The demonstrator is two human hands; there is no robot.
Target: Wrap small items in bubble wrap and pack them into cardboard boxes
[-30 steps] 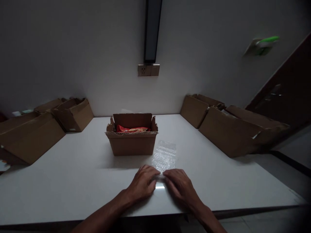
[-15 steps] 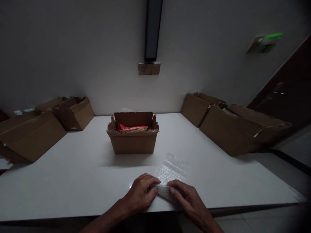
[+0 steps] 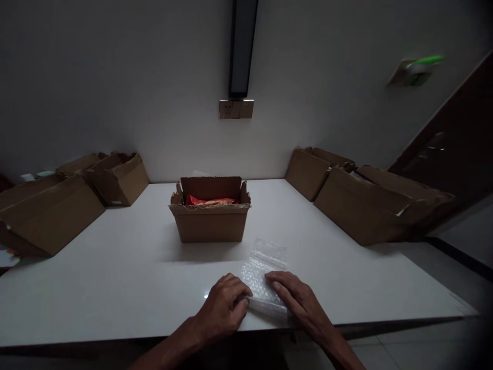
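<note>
A clear bubble wrap sheet [image 3: 256, 275] lies near the front edge of the white table, its near end folded over. My left hand [image 3: 225, 303] pinches the folded end at its left side between thumb and fingers. Resting on the right part of the wrap, my right hand [image 3: 296, 298] has its fingers stretched out, with nothing gripped in them. Behind the wrap, a little to the left, stands an open cardboard box [image 3: 211, 226] with a red packet [image 3: 210, 202] inside. Only the packet's top shows.
More open cardboard boxes line both sides of the table, including a long left box [image 3: 57, 218], a smaller left box [image 3: 127, 182], a back right box [image 3: 308, 172] and a long right box [image 3: 354, 210]. A wall socket [image 3: 236, 109] is set above the table.
My right hand has loosened its pinch on the folded end and now lies flatter over the wrap, slightly farther forward. My left hand keeps its hold. The wrap has shifted slightly left.
</note>
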